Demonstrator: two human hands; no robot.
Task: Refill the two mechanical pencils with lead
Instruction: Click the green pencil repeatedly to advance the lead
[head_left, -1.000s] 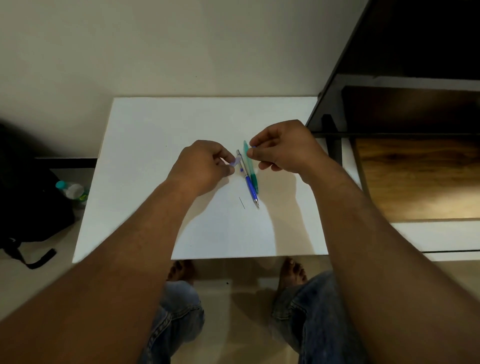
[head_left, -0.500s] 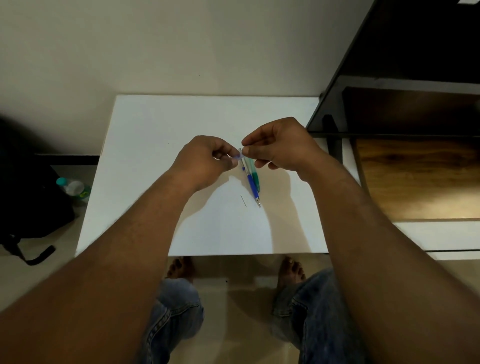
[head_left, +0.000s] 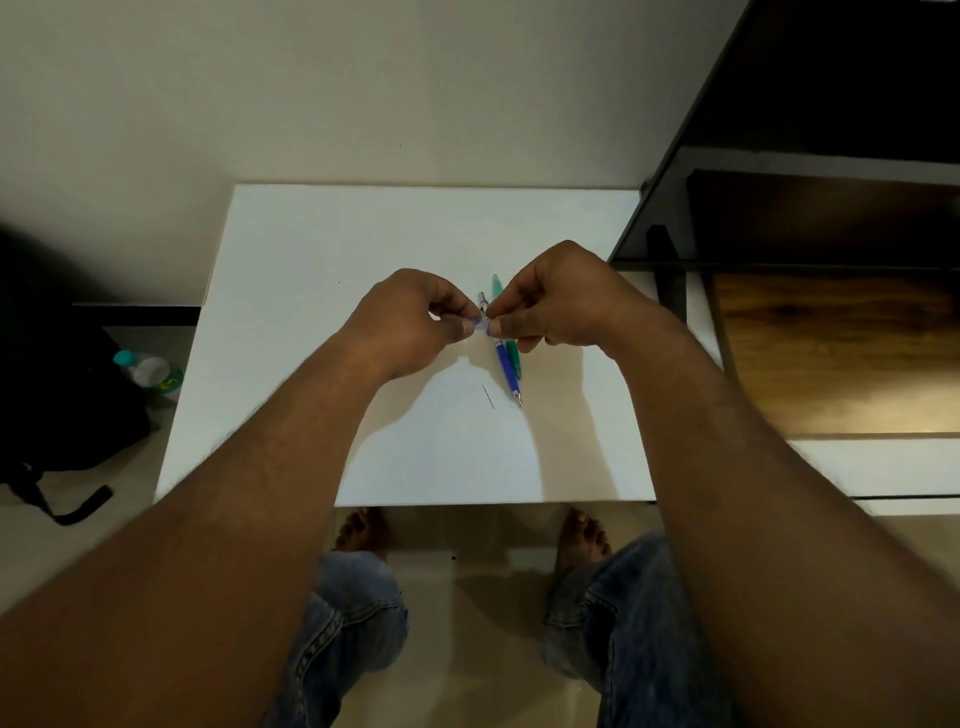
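Over surface centre, L hand & R hand, each grip pinching small bluish case; blue pencil, green pencil side by side beneath.

I'm at home, it seems: bare feet on a pale floor, white counter against a plain wall, black backpack at nine o'clock, dark wooden shelving at three o'clock.

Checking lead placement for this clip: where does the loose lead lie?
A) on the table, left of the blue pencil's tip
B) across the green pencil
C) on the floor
A: the loose lead lies on the table left of the tip of the blue pencil; the left hand and right hand pinch a small clear piece.
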